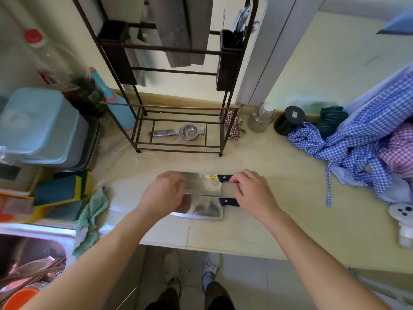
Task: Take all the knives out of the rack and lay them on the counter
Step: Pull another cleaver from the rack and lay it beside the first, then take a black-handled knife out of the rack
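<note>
Two cleavers are lying flat on the counter (279, 175), side by side, blades pointing left and black handles right. The far cleaver (202, 184) is sitting just in front of the rack (178, 121); the near cleaver (205, 209) is touching or slightly overlapping its near edge. The left hand (164, 193) is resting over the blades' left ends with fingers loosely curled, gripping nothing that can be seen. The right hand (250, 191) is pinching the far cleaver's handle between thumb and fingers, hiding most of both handles.

The rack is standing against the wall, with a squeezer (178, 132) lying in its bottom frame and dark boards (176, 30) hanging in its upper part; whether any knives are left up there cannot be told. A jar (261, 118) and a black tin (289, 120) are standing right of the rack, and checked cloth (357, 139) is crowding the counter's right side. To the left, sponges (60, 191), a green rag (91, 218) and stacked tubs (40, 126) are lining the sink (33, 253) edge.
</note>
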